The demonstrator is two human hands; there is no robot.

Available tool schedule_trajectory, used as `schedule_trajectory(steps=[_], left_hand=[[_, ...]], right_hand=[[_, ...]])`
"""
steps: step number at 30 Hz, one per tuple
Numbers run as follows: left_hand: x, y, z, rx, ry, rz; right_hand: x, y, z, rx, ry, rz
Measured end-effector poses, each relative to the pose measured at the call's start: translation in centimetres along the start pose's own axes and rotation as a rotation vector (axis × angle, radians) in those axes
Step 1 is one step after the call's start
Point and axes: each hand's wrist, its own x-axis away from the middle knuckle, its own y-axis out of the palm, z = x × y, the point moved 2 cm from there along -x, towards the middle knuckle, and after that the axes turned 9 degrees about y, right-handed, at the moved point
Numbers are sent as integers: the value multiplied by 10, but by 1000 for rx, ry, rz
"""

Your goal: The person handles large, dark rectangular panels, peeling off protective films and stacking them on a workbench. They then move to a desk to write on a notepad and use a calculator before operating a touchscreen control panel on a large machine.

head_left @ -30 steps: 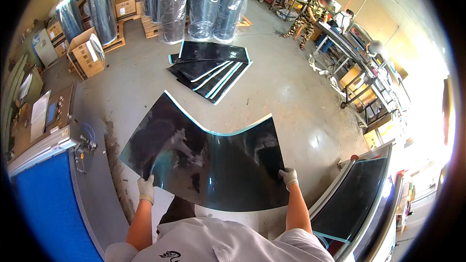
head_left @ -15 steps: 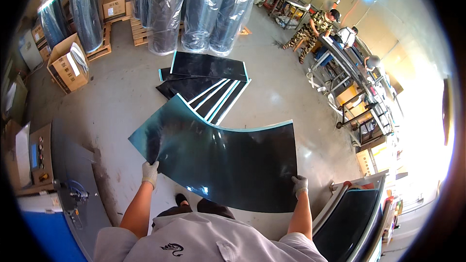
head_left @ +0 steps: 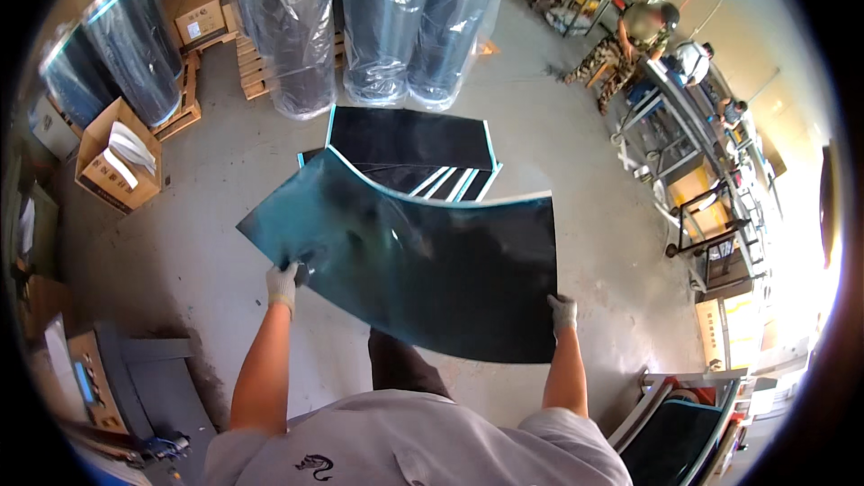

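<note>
Between my two gloved hands I carry a wide, glossy black sheet (head_left: 450, 261) with a pale blue strip along its curved far edge. My left hand (head_left: 283, 285) is closed on its near left edge, where the sheet buckles slightly. At the lower right edge, my right hand (head_left: 563, 311) grips the sheet too. Beyond it, a pile of similar black sheets (head_left: 405, 138) with white and light blue edge strips lies fanned out on the floor. The far edge of my sheet hides part of that pile.
Plastic-wrapped rolls (head_left: 387, 27) stand behind the pile, some on wooden pallets. An open cardboard box (head_left: 121, 157) sits at the left. A machine with a control panel (head_left: 94, 387) is at lower left, a roller frame (head_left: 675, 441) at lower right. People work along a long bench (head_left: 670, 94).
I have stepped forward, bringing the floor pile and wrapped rolls closer. The sheet, still in both hands, now covers more of the pile. The machines beside me have slid backward in view.
</note>
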Motion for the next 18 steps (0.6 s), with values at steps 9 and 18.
schedule_trajectory(steps=[9, 18], left_hand=[[-92, 11, -95, -402, 110, 26], [35, -40, -45, -579, -664, 88]], right_hand=[[-181, 301, -115, -161, 140, -394], [-259, 555, -123, -297, 506, -450]])
